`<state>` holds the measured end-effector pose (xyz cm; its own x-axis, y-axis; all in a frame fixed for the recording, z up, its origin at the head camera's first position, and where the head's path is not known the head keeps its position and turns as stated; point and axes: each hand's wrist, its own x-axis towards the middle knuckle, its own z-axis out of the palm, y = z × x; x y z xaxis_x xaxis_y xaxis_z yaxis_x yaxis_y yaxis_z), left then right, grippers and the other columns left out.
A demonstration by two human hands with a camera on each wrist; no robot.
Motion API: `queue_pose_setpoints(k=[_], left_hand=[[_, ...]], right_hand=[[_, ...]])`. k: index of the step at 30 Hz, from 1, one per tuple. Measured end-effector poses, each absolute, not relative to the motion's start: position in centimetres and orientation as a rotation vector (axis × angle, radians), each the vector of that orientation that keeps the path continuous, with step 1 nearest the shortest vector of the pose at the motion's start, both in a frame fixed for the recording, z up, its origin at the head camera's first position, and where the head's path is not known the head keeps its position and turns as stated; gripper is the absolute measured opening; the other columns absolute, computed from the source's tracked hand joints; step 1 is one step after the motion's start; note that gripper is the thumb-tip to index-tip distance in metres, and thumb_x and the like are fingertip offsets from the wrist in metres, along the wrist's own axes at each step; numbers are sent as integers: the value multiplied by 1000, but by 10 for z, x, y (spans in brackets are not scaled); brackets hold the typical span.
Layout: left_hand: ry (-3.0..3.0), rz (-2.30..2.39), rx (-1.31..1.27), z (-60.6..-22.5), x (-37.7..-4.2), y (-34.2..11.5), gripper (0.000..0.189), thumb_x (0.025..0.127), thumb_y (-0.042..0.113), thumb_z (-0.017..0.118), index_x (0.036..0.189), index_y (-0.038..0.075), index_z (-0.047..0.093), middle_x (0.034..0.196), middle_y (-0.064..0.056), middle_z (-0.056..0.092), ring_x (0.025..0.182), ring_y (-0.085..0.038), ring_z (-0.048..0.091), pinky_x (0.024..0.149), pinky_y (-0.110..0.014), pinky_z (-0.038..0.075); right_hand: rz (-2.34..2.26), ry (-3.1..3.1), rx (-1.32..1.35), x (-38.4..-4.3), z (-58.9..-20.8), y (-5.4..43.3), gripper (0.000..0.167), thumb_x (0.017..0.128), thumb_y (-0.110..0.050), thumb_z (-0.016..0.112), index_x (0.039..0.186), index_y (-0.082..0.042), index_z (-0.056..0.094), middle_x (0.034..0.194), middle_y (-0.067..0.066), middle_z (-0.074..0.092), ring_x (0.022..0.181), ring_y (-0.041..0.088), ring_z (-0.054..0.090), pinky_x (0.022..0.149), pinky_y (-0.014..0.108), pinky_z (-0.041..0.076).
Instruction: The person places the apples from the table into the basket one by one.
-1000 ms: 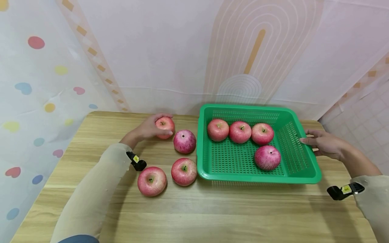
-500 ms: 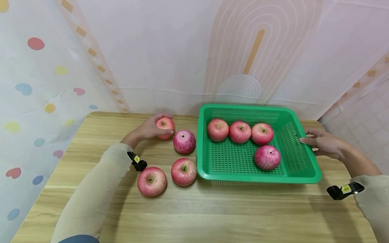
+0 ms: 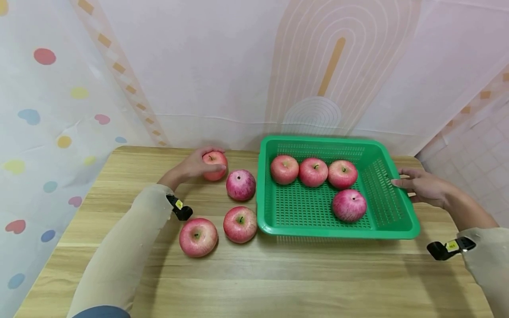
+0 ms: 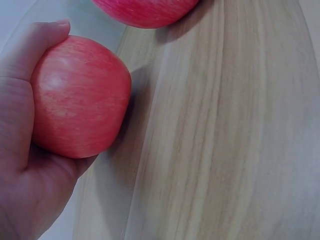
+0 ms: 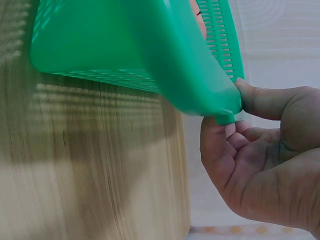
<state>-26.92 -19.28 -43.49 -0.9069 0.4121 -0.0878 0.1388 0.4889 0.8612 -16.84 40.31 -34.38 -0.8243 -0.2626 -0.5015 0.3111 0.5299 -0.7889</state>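
At the back of the table my left hand (image 3: pixel 196 164) grips a red apple (image 3: pixel 215 166), thumb on one side and fingers round the other. The left wrist view shows that apple (image 4: pixel 82 97) against the palm. My right hand (image 3: pixel 427 189) pinches the right rim of a green plastic basket (image 3: pixel 318 232), thumb on top and fingers curled beneath, as the right wrist view shows. Inside the basket are several apples: a back row of red ones (image 3: pixel 313 172) and a darker pinkish one (image 3: pixel 349 206) nearer the front. A purplish apple (image 3: pixel 241 185) sits just right of the left hand.
Two more red apples, a nearer apple (image 3: pixel 198 237) and another apple (image 3: pixel 240 225) by the basket's left side, rest on the wooden table (image 3: pixel 302 282). A patterned cloth (image 3: pixel 214 79) hangs behind the table's back edge. Both sleeves carry black wrist straps.
Almost nothing differs. The left hand with its apple sits a touch further back and left, while the basket and the right hand keep their places.
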Motion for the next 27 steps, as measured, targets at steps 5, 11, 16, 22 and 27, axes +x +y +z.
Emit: queue_pose_setpoints(k=[5, 11, 16, 22, 27], left_hand=[[2439, 1403, 456, -431, -270, -194, 58, 91, 22, 76, 141, 2, 55, 129, -19, 59, 121, -31, 53, 104, -44, 41], [2439, 1404, 447, -427, -271, -197, 57, 92, 25, 74, 141, 1, 55, 131, -19, 59, 120, -28, 52, 103, -41, 42], [2441, 1394, 437, -422, -271, -200, 58, 93, 29, 74, 140, 2, 56, 131, -17, 60, 119, -25, 52, 102, -36, 41], [2446, 1400, 432, -415, -270, -205, 57, 93, 29, 73, 141, 3, 56, 130, -16, 60, 117, -23, 52, 99, -32, 42], [2478, 1393, 445, -409, -269, -206, 57, 93, 28, 73, 141, 3, 56, 133, -16, 58, 119, -23, 52, 97, -30, 43]], right_hand=[[-1281, 2191, 32, -169, -343, 402, 38, 111, -10, 41, 141, 12, 32, 103, 1, 66, 91, 14, 69, 79, 39, 59], [-1279, 2189, 41, -168, -343, 402, 40, 111, -10, 40, 142, 13, 30, 103, 1, 65, 91, 14, 69, 80, 39, 59], [-1285, 2182, 46, -168, -344, 402, 38, 111, -10, 41, 140, 12, 32, 103, 1, 66, 91, 14, 69, 80, 39, 59], [-1287, 2182, 41, -169, -343, 404, 36, 110, -12, 43, 138, 10, 34, 103, 2, 66, 92, 15, 69, 80, 39, 59], [-1292, 2178, 36, -169, -344, 405, 31, 110, -12, 43, 134, 7, 39, 103, 1, 66, 91, 15, 69, 80, 39, 59]])
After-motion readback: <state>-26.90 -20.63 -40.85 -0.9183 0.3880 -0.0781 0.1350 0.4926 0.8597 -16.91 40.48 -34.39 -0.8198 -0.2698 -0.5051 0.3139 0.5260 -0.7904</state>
